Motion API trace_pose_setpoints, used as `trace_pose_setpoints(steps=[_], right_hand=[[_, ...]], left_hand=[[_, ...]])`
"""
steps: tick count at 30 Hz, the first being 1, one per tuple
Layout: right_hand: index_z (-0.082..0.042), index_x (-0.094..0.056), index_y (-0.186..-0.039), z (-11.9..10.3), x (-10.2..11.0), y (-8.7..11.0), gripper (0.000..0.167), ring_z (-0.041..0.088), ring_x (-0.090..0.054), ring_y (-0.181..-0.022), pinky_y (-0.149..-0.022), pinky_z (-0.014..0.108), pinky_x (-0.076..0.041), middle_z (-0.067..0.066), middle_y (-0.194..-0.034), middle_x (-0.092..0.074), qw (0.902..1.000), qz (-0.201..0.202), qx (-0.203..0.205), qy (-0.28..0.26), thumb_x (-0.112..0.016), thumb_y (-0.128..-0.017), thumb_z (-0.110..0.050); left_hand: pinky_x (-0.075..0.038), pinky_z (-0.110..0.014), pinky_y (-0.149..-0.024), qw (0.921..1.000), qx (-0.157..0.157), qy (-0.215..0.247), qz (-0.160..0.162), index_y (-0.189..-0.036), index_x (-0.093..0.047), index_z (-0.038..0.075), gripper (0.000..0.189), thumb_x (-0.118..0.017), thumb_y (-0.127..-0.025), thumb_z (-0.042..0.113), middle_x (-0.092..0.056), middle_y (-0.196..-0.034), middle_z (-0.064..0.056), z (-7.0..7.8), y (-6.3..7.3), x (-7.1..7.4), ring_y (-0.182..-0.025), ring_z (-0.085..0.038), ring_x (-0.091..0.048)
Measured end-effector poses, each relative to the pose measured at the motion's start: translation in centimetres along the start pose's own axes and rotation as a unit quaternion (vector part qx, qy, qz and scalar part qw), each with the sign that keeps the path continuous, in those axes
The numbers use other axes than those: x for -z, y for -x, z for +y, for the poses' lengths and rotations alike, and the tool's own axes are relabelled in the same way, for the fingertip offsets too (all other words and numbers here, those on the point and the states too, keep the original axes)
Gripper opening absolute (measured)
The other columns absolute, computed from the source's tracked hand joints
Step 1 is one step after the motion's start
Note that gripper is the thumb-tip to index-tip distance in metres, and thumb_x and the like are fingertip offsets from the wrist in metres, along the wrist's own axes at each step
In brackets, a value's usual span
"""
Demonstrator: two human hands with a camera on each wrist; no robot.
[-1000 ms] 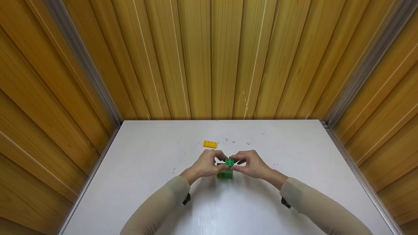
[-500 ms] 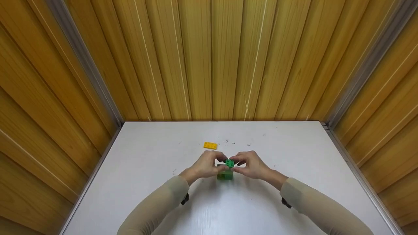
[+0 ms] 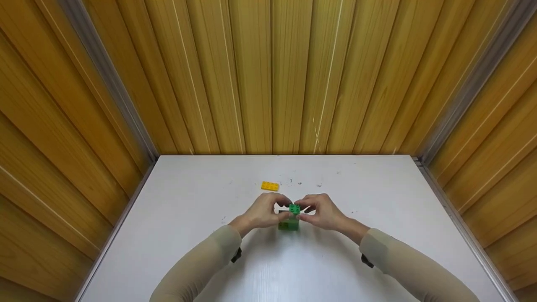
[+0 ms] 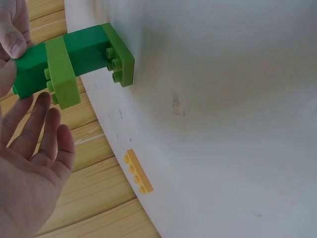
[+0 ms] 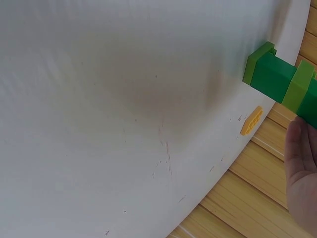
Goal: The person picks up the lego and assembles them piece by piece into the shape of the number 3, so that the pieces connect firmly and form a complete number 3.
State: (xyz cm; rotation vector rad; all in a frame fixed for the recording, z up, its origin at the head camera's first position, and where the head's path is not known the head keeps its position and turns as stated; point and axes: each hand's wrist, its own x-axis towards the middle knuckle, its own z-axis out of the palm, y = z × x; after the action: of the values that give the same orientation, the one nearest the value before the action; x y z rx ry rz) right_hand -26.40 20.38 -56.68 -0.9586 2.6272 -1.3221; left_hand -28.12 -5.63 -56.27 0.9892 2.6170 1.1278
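Observation:
A tower of toy building bricks stands on the white table, in front of the person. In the left wrist view it has a light green base brick (image 4: pixel 128 69), a dark green brick (image 4: pixel 86 48), a wider light green brick (image 4: pixel 62 74) and another dark green brick (image 4: pixel 30 72) on top. The left hand (image 3: pixel 266 209) pinches the top brick from the left between thumb and fingers. From the other side the right hand (image 3: pixel 321 210) pinches that same brick, fingertips at its edges. Its studs show between the hands in the head view.
Behind the hands lies a flat yellow brick (image 3: pixel 269 186) on the white table (image 3: pixel 201 184). Wood-panelled walls (image 3: pixel 285 84) enclose the table at the back and both sides. Small dark marks dot the tabletop.

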Motion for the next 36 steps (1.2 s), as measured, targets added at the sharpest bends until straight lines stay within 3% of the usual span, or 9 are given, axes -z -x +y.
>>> trace_pose_setpoints(steps=[6,13,23,31,36], right_hand=[[-0.014,-0.085,-0.129,-0.2,0.1,0.0,0.031,0.016,-0.081,-0.109,-0.093,0.041,-0.07,0.003,-0.118,-0.086,0.9999,0.002,-0.01,0.005,-0.087,-0.098,-0.014],[-0.014,-0.085,-0.129,-0.2,0.0,0.0,0.031,0.018,-0.081,-0.11,-0.094,0.044,-0.07,0.003,-0.119,-0.086,0.9998,0.005,-0.02,0.002,-0.087,-0.098,-0.014],[-0.008,-0.084,-0.128,-0.2,-0.1,-0.1,0.03,0.031,-0.083,-0.111,-0.092,0.044,-0.07,0.01,-0.118,-0.085,0.9999,0.001,0.002,-0.012,-0.087,-0.099,-0.013],[-0.009,-0.083,-0.131,-0.2,-0.1,-0.1,0.033,0.032,-0.081,-0.112,-0.094,0.044,-0.07,0.009,-0.119,-0.085,0.9997,-0.001,-0.022,-0.01,-0.087,-0.099,-0.015],[-0.008,-0.083,-0.131,0.0,0.0,-0.1,0.033,0.031,-0.081,-0.113,-0.094,0.049,-0.069,0.01,-0.12,-0.085,0.9997,-0.002,-0.022,-0.013,-0.087,-0.099,-0.015]], left_hand=[[-0.061,-0.045,-0.108,0.9998,0.007,-0.018,0.003,-0.133,-0.081,0.017,0.039,-0.079,-0.104,0.043,-0.083,-0.131,-0.002,-0.3,0.1,0.2,-0.123,-0.027,-0.074],[-0.06,-0.047,-0.111,0.9994,0.013,-0.031,0.008,-0.137,-0.079,0.016,0.046,-0.077,-0.104,0.048,-0.081,-0.136,-0.004,-0.8,0.2,0.4,-0.123,-0.023,-0.072],[-0.06,-0.052,-0.107,0.9986,0.01,-0.03,0.042,-0.135,-0.079,0.011,0.048,-0.073,-0.106,0.049,-0.081,-0.136,-0.009,-2.0,0.2,0.7,-0.126,-0.032,-0.073],[-0.058,-0.053,-0.115,0.9938,0.078,-0.045,0.066,-0.141,-0.076,0.016,0.046,-0.077,-0.106,0.046,-0.075,-0.145,-0.006,-2.6,0.0,0.8,-0.133,-0.03,-0.069],[-0.058,-0.051,-0.116,0.9905,0.101,-0.053,0.077,-0.144,-0.074,0.017,0.045,-0.079,-0.106,0.04,-0.075,-0.146,-0.003,-3.3,-0.3,0.8,-0.133,-0.028,-0.069]])
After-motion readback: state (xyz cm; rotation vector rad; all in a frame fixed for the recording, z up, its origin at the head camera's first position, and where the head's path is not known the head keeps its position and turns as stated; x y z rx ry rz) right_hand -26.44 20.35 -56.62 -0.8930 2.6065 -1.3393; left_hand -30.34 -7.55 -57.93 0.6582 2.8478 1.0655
